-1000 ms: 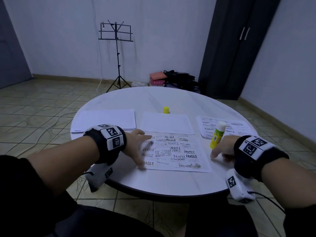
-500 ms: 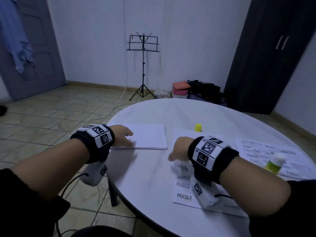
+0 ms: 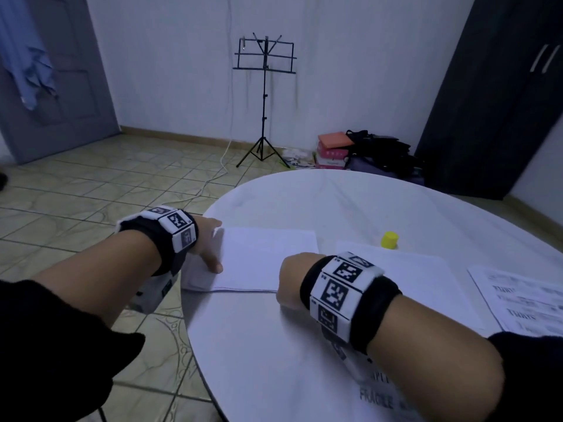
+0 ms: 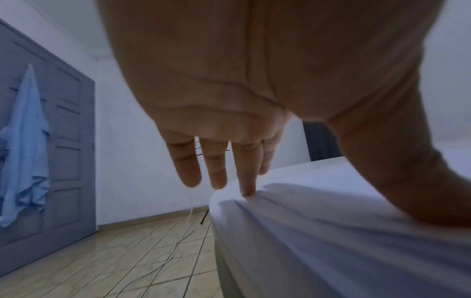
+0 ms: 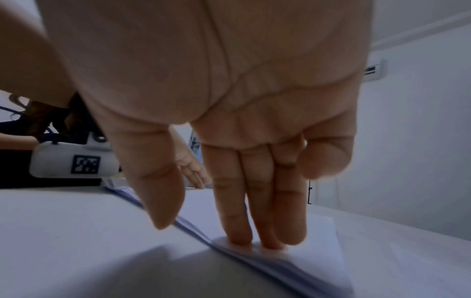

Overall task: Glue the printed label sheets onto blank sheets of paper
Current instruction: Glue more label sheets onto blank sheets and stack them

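**A:** Where is the blank paper now, and what are your hands doing?

**B:** I am looking at the stack of blank paper (image 3: 268, 257) on the left part of the bench (image 3: 350, 208), with its left end hanging a little over the rim. My left hand (image 3: 207, 245) is resting on that left end, fingers straight, one fingertip (image 4: 247, 191) pressing the sheets; the grip is open and is holding nothing. My right hand (image 3: 294, 280) is at the near right corner, three straight fingers (image 5: 239, 231) pressing flat on the top sheet, thumb free beside the edge. So this grip is also open, only touching.

**A:** How do you think the paper will handle?

**B:** I am judging it very light, thin and floppy, and the sheets are probably sliding easily one on another. I am thinking the corner is the best place: push the top sheet a little with the fingertips so it separates, then pinch it between thumb and finger. A hard pinch may crease it, or take two sheets.

**A:** And the labels?

**B:** One label sheet (image 3: 377, 397) is lying under my right forearm, near me. More printed sheets (image 3: 524, 303) are at the far right. A yellow cap (image 3: 390, 240) is standing behind a single blank sheet (image 3: 426, 269).
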`<state>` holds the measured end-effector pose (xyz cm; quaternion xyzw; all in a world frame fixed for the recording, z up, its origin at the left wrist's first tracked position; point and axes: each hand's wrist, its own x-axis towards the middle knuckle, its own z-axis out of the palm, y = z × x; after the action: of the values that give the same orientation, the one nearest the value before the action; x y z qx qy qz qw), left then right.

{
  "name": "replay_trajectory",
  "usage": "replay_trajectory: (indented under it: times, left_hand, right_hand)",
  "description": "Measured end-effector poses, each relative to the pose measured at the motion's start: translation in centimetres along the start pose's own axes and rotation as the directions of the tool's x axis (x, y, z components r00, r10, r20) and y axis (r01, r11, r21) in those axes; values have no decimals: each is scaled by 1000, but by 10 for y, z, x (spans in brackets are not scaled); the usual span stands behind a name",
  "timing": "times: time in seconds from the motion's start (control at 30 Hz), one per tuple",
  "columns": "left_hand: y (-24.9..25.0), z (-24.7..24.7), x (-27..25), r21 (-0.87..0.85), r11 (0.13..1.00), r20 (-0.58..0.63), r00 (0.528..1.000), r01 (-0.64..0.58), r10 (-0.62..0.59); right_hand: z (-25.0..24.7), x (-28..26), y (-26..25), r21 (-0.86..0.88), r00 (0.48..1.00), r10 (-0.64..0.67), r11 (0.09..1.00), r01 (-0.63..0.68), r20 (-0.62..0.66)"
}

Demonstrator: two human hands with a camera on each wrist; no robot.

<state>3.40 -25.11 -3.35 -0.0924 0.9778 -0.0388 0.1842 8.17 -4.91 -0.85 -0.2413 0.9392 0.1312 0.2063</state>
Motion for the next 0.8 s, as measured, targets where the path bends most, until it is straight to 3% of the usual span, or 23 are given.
replay_trajectory:
  times: [0.2, 0.3, 0.43, 0.5, 0.6, 0.7, 0.8]
  left_hand:
    - [1, 3, 2, 2, 999, -44, 998, -35, 35]
    - [3, 5, -4, -30, 999, -89, 995, -38, 35]
    - [12, 8, -18, -117, 990, -170, 984, -81, 61]
    - [16, 8, -29, -240, 968, -216, 976, -71, 18]
    - [11, 7, -36, -546, 837, -244, 961, -22, -134]
    - [0, 7, -42, -705, 704, -75, 977, 89, -199]
    - [-1, 14, -50, -831, 533, 77, 982, 159, -173]
  right_hand:
    - [-2, -1, -9, -5, 1000, 11, 1000, -11, -21]
    - [-2, -3, -9, 63, 999, -49, 997, 50, -15]
    - [-1, -8, -8, 17, 997, -30, 999, 31, -78]
    - [-2, -8, -7, 1, 998, 2, 1000, -2, -62]
    - [-7, -8, -4, 32, 999, 44, 998, -45, 26]
    - [-6, -11, 1, 109, 997, 71, 992, -70, -3]
    - [-3, -11, 5, 158, 994, 108, 982, -105, -14]
